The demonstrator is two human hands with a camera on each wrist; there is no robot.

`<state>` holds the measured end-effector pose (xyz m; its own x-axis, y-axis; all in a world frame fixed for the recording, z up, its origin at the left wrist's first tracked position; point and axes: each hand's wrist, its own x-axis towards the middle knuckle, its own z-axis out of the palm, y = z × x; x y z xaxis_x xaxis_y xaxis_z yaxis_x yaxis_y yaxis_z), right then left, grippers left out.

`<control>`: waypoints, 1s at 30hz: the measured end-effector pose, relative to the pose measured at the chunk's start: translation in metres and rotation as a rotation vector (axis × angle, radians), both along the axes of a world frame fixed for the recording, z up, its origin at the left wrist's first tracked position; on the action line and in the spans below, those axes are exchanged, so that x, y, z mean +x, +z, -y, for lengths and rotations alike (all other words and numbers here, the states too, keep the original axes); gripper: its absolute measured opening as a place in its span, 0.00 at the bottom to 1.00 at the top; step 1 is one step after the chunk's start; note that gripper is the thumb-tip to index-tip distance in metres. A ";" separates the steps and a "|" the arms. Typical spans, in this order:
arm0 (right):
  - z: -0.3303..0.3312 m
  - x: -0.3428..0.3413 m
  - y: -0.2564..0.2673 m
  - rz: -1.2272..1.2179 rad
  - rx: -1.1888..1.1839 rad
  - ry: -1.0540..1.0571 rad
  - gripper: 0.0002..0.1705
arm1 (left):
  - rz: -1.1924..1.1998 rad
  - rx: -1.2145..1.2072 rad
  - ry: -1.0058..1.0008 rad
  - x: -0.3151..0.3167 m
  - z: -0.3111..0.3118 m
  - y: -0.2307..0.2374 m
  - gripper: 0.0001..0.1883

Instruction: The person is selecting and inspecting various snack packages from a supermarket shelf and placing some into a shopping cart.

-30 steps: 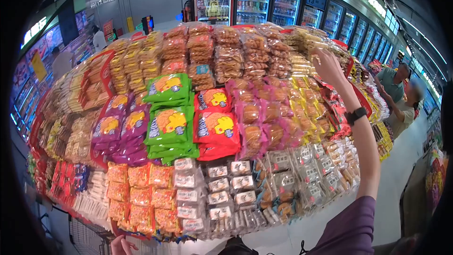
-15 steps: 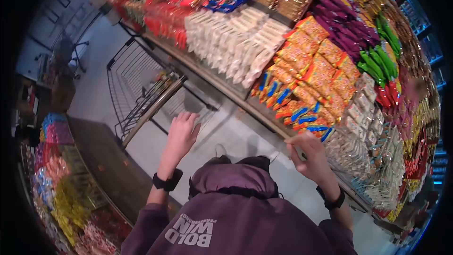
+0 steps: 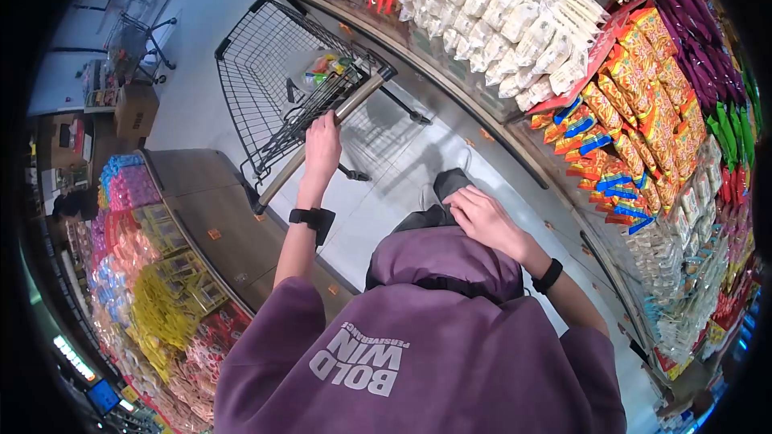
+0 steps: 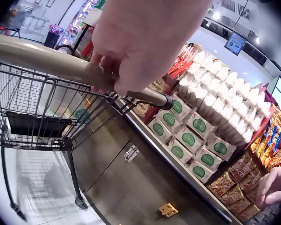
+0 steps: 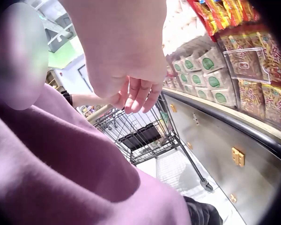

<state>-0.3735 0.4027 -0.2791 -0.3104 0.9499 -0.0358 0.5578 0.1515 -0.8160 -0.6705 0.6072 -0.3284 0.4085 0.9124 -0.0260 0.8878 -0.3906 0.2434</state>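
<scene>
My left hand [image 3: 322, 149] grips the bar-like handle [image 3: 359, 98] of a wire shopping cart [image 3: 256, 64]. Up close in the left wrist view, the fingers of that hand [image 4: 136, 51] curl around the handle [image 4: 51, 58]. A clear bag with colourful packs [image 3: 323, 71] lies inside the cart. In front of my body, beside the purple shirt [image 3: 434, 337], hangs my right hand [image 3: 488, 221], its fingers loosely bent and holding nothing. The right wrist view shows the same relaxed fingers [image 5: 143, 96] over the cart's background.
Along the right runs a snack display with white packs [image 3: 490, 12], orange packs [image 3: 643, 104] and purple packs [image 3: 704, 40]. A second display with bagged sweets [image 3: 165, 297] stands at left. Another cart [image 3: 133, 44] and a cardboard box [image 3: 137, 111] are farther back on the tiled floor [image 3: 189, 104].
The head view has swung from the snack display down and left to the cart. My right hand came back from the far packs to my body; my left hand took hold of the handle.
</scene>
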 end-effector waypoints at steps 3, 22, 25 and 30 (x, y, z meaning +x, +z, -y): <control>-0.013 0.010 -0.017 -0.030 -0.033 -0.058 0.08 | 0.174 0.026 0.032 0.021 -0.018 -0.006 0.09; -0.269 -0.065 -0.074 0.177 0.264 0.293 0.18 | 0.022 -0.301 -0.135 0.040 -0.058 0.032 0.13; -0.275 -0.060 -0.065 0.136 0.182 0.302 0.21 | 0.025 -0.454 -0.218 0.041 -0.087 0.056 0.11; -0.288 -0.062 -0.049 0.098 -0.066 0.313 0.22 | 0.304 -0.318 -0.058 0.008 -0.182 0.032 0.12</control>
<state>-0.4353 0.6906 -0.3284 -0.5790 0.8035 -0.1384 0.5691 0.2768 -0.7743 -0.6630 0.7888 -0.2962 0.4916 0.8537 -0.1721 0.7360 -0.3017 0.6060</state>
